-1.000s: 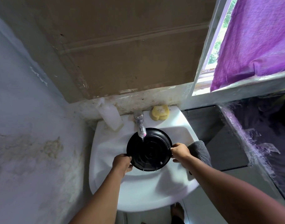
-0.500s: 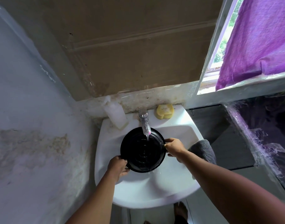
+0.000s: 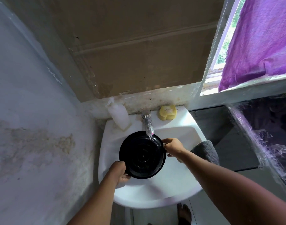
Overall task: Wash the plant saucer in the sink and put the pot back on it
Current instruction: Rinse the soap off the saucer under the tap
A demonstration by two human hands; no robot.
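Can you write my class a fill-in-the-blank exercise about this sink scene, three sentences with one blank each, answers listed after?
1. Both hands, the left hand and the right hand, hold a round saucer whose colour is ____.
2. Water from the tap falls onto the saucer over the white ____.
3. The sponge behind the tap is coloured ____.

Missing words: black; sink; yellow

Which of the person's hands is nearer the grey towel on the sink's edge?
Right. The right hand grips the saucer beside the grey towel; the left hand holds the saucer's opposite rim.
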